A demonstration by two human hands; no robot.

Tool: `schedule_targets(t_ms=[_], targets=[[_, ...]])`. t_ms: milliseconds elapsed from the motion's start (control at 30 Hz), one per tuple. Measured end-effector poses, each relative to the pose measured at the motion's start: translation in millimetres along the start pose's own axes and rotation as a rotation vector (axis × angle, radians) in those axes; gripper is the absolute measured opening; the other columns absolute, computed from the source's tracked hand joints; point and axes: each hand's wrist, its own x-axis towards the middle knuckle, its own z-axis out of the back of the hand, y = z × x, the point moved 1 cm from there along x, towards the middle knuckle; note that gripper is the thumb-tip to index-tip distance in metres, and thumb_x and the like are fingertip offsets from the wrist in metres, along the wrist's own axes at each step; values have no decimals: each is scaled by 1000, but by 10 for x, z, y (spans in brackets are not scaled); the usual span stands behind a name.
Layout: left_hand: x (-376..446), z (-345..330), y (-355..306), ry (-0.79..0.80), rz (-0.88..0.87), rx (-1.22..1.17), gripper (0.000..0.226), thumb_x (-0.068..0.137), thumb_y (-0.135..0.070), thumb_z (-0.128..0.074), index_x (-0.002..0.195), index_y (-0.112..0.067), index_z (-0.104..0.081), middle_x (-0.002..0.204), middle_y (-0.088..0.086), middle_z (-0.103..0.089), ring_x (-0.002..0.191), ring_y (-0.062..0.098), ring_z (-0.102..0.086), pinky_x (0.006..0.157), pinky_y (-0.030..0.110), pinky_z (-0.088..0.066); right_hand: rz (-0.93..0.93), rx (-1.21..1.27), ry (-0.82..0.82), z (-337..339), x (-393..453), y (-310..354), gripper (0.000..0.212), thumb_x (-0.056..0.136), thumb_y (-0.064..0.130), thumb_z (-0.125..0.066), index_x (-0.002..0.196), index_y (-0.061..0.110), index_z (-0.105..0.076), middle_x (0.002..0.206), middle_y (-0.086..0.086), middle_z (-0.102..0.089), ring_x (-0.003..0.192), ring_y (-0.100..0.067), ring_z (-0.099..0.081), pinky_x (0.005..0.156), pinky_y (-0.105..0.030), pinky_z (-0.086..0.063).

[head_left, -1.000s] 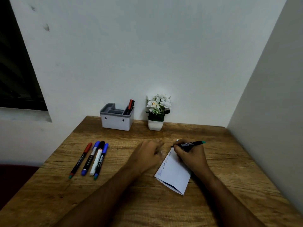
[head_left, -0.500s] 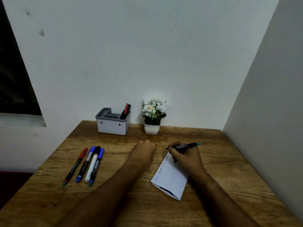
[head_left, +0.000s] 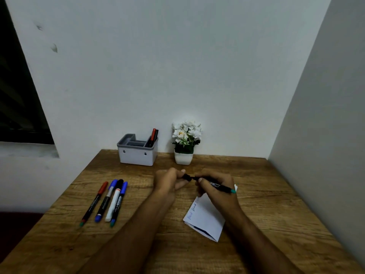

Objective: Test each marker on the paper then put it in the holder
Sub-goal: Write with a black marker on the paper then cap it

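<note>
Head view, done so far: two markers, one red (head_left: 153, 134) and one dark, stood in the right end slot of the gray holder (head_left: 137, 155). The folded paper (head_left: 205, 220) had a few blue words on it.
Head view, left to do: four markers (head_left: 107, 201) lay in a row on the wooden table (head_left: 276, 194), well to the left of both hands. None of them looked tested yet, I think.
Head view, step now: it looked like the cap was going back on.
Right hand (head_left: 215, 186): curled fingers held the black marker (head_left: 217, 185) around its middle.
Left hand (head_left: 169, 179): fingertips pinched a small black cap (head_left: 186, 177), just beside the marker's tip. I could not tell if they touched.
Marker place: in the air above the far edge of the paper, near the holder.
Marker pointing: tip toward the left hand, teal end (head_left: 233, 191) past the right hand's outer side.
Long axis: nearly flat, running left to right, teal end a bit lower.
</note>
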Motion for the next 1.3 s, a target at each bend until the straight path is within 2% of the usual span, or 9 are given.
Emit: schedule_targets(t_ms=[133, 300, 467, 600, 667, 733, 933, 1100, 1300], targets=[[-67, 0, 16, 44, 108, -121, 20, 85, 18, -53, 103, 12, -60, 106, 20, -67, 86, 34, -69, 61, 33, -62, 18, 8, -3, -18, -16, 8, 27, 93, -7, -62, 99, 11, -81, 76, -11, -76, 67, -27, -73, 62, -35, -61], [-74, 43, 15, 40, 119, -173, 25, 87, 18, -49, 110, 13, -57, 103, 17, -64, 88, 35, -67, 80, 37, -55, 22, 9, -6, -13, -62, 41, 28, 92, -8, -61, 96, 11, -82, 77, -9, -76, 67, -26, -73, 61, -33, -61], [-131, 38, 32, 62, 123, -158, 14, 88, 17, -51, 97, 11, -60, 99, 21, -65, 85, 35, -67, 82, 38, -56, 12, -7, -11, -43, -29, -37, 20, 93, -1, -68, 100, 15, -77, 82, -9, -78, 71, -26, -76, 67, -45, -65], [-162, 34, 35, 76, 118, -132, 18, 86, 17, -56, 103, 15, -60, 105, 26, -68, 87, 37, -71, 65, 36, -63, -4, 50, -29, -103, -22, -58, 14, 90, 3, -77, 93, 8, -64, 77, -15, -75, 67, -29, -77, 62, -47, -64], [-181, 29, 23, 74, 121, -130, 23, 85, 18, -56, 108, 16, -59, 111, 28, -67, 91, 37, -71, 57, 34, -62, 21, 33, -43, -109, -2, -70, 14, 88, 6, -81, 86, 4, -67, 73, -14, -74, 62, -31, -73, 54, -43, -60], [-208, 18, 12, 61, 115, -138, 25, 84, 20, -56, 109, 18, -59, 114, 29, -66, 93, 38, -70, 52, 31, -59, 64, -1, -47, -114, 36, -89, 14, 84, 10, -85, 79, 5, -73, 72, -10, -74, 66, -30, -73, 57, -43, -57], [-213, -37, -35, -50, 19, -245, 28, 79, 27, -49, 100, 9, -57, 92, 20, -63, 86, 32, -70, 49, 31, -58, 58, 93, -72, -212, 159, -81, 28, 86, 6, -83, 68, -3, -63, 59, -21, -63, 49, -23, -55, 49, -33, -43], [-150, 37, -161, -62, -28, -236, 25, 81, 25, -46, 87, 4, -58, 82, 15, -63, 76, 22, -68, 58, 31, -61, 36, 126, -1, -398, 307, -53, 19, 88, 9, -82, 78, 1, -67, 67, -21, -68, 50, -23, -59, 46, -30, -46], [-16, 278, -344, -149, -143, -239, 27, 84, 19, -58, 101, -1, -64, 97, 16, -69, 88, 24, -71, 67, 32, -61, -106, 106, 99, -678, 432, -59, 22, 84, 9, -85, 101, 11, -70, 76, -3, -73, 59, -13, -66, 49, -24, -52]])
